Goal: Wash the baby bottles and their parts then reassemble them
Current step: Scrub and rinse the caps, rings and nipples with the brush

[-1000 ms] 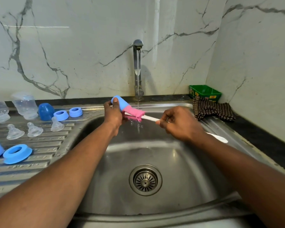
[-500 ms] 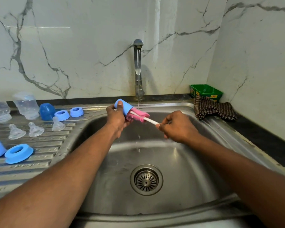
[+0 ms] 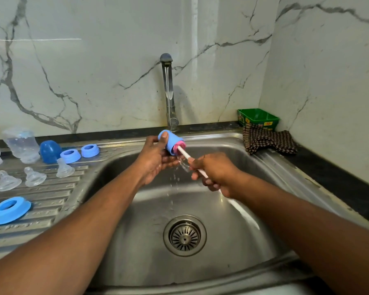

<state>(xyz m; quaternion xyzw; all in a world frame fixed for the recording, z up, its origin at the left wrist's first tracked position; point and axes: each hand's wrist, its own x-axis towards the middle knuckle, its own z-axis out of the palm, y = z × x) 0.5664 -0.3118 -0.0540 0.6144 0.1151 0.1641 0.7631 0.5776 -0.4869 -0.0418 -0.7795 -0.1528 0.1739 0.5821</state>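
Note:
My left hand (image 3: 156,160) holds a light blue bottle cap (image 3: 172,143) under the running tap (image 3: 167,90), over the sink (image 3: 264,201). My right hand (image 3: 215,173) grips the white handle of a bottle brush (image 3: 184,153); its pink sponge head sits almost wholly inside the cap. On the draining board at the left lie three clear teats (image 3: 33,177), two small blue rings (image 3: 70,156), a large blue ring (image 3: 10,209), a dark blue dome cap (image 3: 50,151) and two clear bottles (image 3: 21,143).
A checked cloth (image 3: 268,141) lies on the sink's back right rim, with a green box (image 3: 258,119) behind it in the corner. Marble walls close the back and right. The drain (image 3: 184,235) is in the middle of the basin. Another blue part shows at the far left edge.
The pink sponge head has gone deeper into the blue cap. My right hand has moved lower and nearer along the handle. Water splashes off my hands.

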